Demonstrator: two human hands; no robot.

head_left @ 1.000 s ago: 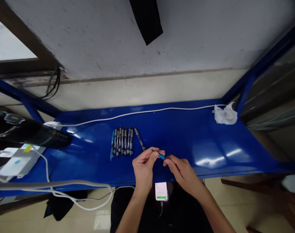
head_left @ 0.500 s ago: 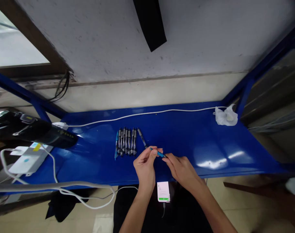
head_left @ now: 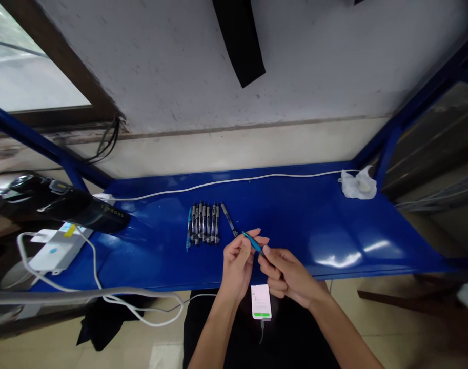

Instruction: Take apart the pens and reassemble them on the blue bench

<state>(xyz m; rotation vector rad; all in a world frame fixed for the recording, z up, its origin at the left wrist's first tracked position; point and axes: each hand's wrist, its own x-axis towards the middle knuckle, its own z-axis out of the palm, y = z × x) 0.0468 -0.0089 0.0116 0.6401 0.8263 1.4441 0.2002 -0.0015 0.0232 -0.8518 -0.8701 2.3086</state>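
A blue pen (head_left: 253, 242) is held slanted over the front part of the blue table, its dark end toward the right. My right hand (head_left: 289, 274) grips that dark end between thumb and curled fingers. At the pen's upper end, my left hand (head_left: 237, 264) has its thumb bent in and its fingertips against the barrel; whether it also holds a small part is hidden. Just beyond the left fingers lies a single grey-and-black pen (head_left: 229, 219). Left of it, several grey-and-black pens (head_left: 205, 223) lie side by side, with a blue pen (head_left: 188, 229) at the row's left end.
On the blue table (head_left: 295, 215), a black bottle (head_left: 87, 210) and a white power strip (head_left: 59, 251) stand at the left, with white cables looping over the front edge. A crumpled white plastic bag (head_left: 359, 184) lies back right. A lit phone (head_left: 261, 302) is below my hands.
The blue pen has turned to a steeper slant, showing more of its barrel. My right fingers have curled further around its dark end. The view has shifted slightly.
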